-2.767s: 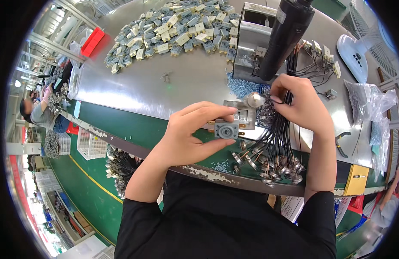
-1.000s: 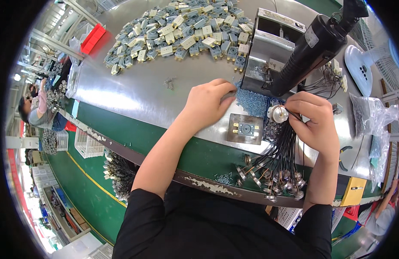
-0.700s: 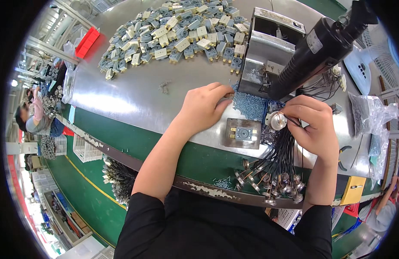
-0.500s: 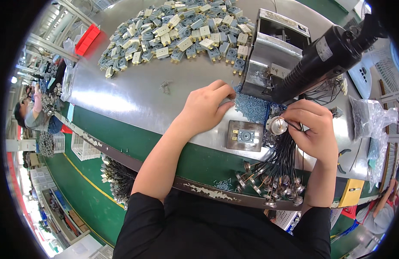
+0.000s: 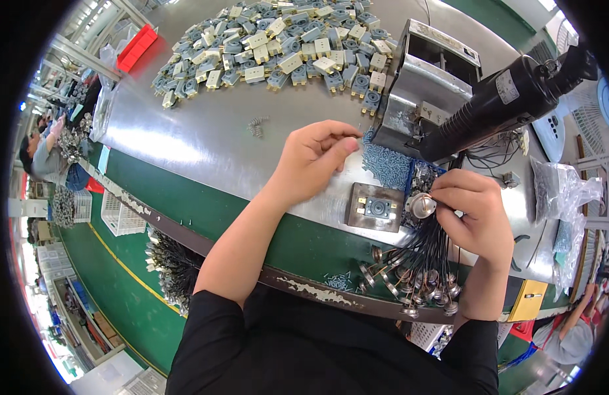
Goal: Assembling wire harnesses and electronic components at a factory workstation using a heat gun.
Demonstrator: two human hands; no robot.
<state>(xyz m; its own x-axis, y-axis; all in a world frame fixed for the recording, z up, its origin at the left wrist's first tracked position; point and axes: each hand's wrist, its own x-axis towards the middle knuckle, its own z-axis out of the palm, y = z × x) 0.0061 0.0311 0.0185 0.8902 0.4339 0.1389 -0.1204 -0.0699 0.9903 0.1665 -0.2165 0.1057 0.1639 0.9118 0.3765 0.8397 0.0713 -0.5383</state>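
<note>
My left hand (image 5: 317, 158) is closed in a pinch at the left edge of a heap of small bluish screws (image 5: 387, 164); whatever is between its fingertips is too small to make out. Fingers and thumb of my right hand (image 5: 474, 205) grip a round silver metal cap (image 5: 422, 206) by its right side. Between the hands, a grey switch-like block (image 5: 378, 208) with brass terminals sits in a square metal fixture (image 5: 357, 222). Below the cap, a bundle of black wires (image 5: 431, 240) runs toward the bench edge, ending in several similar round metal caps (image 5: 410, 280).
A black cylindrical powered tool (image 5: 479, 112) slants over a metal box (image 5: 429, 72) at the right. Grey and cream blocks (image 5: 278, 52) are piled at the back. A few springs (image 5: 256, 126) lie left of my left hand. A red bin (image 5: 137, 48) and clear plastic bags (image 5: 568, 191) flank the work surface.
My left thumb and fingers have drawn together into a pinch beside the screws. My right hand stays on the round metal cap. The whole view has shifted slightly.
</note>
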